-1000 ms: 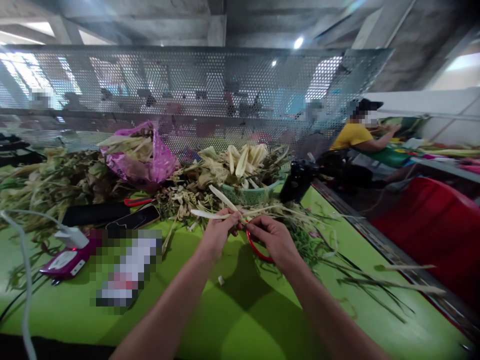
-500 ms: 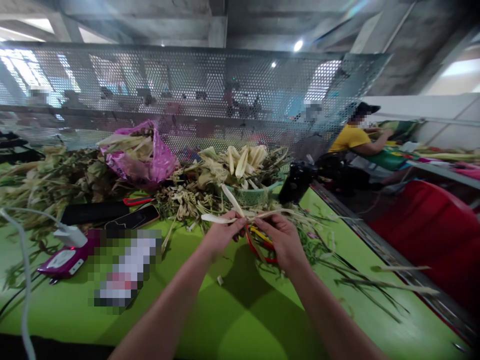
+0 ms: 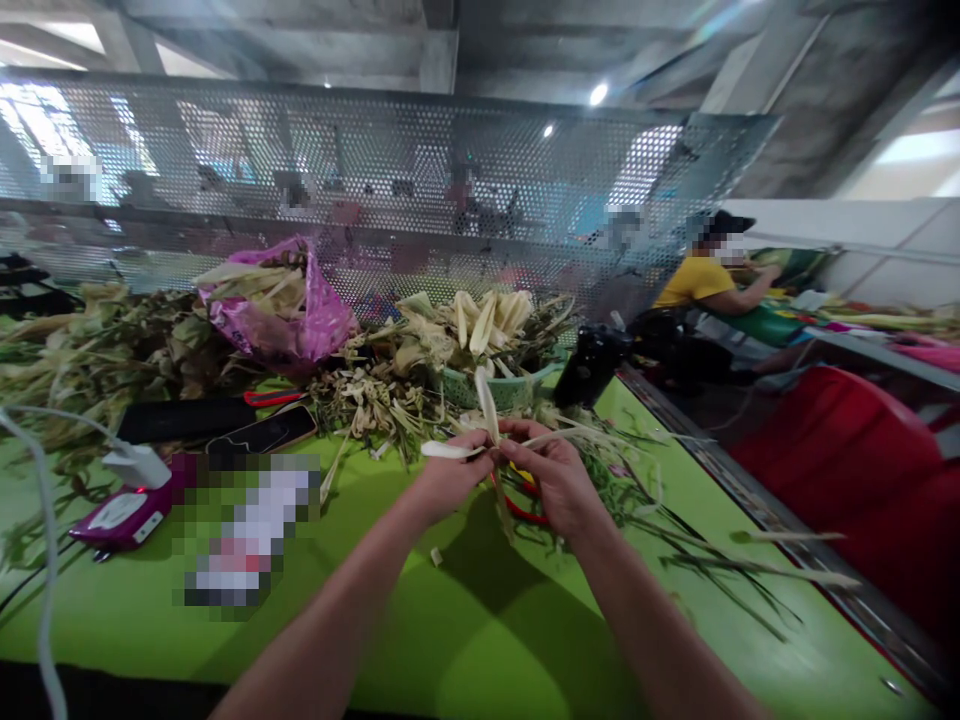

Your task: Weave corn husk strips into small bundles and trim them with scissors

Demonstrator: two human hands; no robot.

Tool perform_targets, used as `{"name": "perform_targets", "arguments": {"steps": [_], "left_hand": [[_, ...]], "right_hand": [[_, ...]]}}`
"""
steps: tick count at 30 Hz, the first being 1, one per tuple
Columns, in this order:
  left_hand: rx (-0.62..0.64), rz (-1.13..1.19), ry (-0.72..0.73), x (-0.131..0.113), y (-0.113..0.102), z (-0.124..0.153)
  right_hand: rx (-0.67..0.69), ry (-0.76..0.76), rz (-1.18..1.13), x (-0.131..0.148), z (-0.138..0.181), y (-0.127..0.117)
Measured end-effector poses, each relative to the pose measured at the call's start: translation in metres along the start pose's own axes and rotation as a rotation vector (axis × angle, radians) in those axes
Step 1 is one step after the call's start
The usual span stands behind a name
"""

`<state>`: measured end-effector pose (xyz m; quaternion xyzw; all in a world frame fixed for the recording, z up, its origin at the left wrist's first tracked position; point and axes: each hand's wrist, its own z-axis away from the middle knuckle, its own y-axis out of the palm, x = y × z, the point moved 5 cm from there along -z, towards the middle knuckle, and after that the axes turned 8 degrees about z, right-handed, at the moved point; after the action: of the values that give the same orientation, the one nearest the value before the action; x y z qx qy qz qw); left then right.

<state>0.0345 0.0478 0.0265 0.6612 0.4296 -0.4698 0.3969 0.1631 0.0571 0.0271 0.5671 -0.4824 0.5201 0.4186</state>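
Note:
Pale dried corn-husk strips (image 3: 487, 405) cross between my two hands above the green table. One strip stands up, one sticks out to the left, a long thin one runs right, and another hangs below. My left hand (image 3: 448, 478) is closed, its fingers pinching the strips where they cross. Close against it, my right hand (image 3: 553, 472) pinches the same crossing with thumb and fingers. Fingers partly hide the crossing. Beneath the right hand lies a tool with red loop handles (image 3: 523, 514), partly covered, with a yellow piece by it.
Behind my hands stands a green basket (image 3: 501, 391) of husks, beside a black bottle (image 3: 594, 365). Leftward are a pink plastic bag (image 3: 330, 320), piled husks (image 3: 135, 340), a phone (image 3: 274, 432) and a purple power strip (image 3: 124, 518). A person in yellow (image 3: 697, 285) sits right.
My hands have come closer together at the crossing. The upright strip has swung from leaning left to nearly vertical, and the hanging strip has turned more upright. The view has shifted slightly.

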Motion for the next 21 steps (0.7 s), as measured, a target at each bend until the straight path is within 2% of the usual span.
{"name": "perform_targets", "arguments": {"steps": [4,11,14,17,21], "left_hand": [[0.041,0.063,0.008,0.003,0.006,0.0],[0.081,0.136,-0.1,0.01,0.011,0.003],[-0.023,0.18,-0.113,0.012,0.002,0.002],[-0.21,0.249,-0.075,0.012,-0.014,0.001],[-0.306,0.308,-0.044,0.011,-0.022,0.001]], "right_hand": [[-0.014,-0.028,0.003,0.001,0.001,0.001],[-0.174,-0.025,-0.021,-0.004,0.004,-0.006],[-0.167,-0.024,-0.019,-0.002,0.004,-0.004],[-0.059,-0.003,0.004,-0.002,0.003,0.005],[0.03,-0.011,0.218,-0.009,0.001,0.013]]}}
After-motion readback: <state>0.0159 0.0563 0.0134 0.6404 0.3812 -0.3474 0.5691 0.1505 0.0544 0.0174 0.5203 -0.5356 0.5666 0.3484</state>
